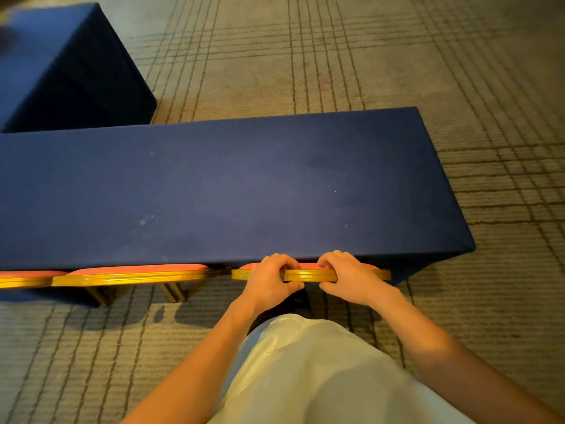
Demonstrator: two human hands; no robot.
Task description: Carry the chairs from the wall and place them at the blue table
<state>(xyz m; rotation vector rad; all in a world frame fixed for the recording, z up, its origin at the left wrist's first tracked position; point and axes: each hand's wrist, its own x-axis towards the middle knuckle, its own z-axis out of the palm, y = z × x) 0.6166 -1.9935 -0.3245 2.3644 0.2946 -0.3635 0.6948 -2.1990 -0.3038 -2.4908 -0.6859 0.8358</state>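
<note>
Blue table, 2nd table beyond it. 3 red-gold chairs at near edge. Left hand, right hand fingers curled round rightmost chair backrest.

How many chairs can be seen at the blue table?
3. The right chair, gripped by the left hand and right hand; the middle chair; the left chair, cut off by the frame. Others may be hidden.

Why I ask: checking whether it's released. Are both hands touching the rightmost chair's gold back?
Touching. Head view: left hand and right hand both curl fingers over the rightmost chair's gold back.
</note>
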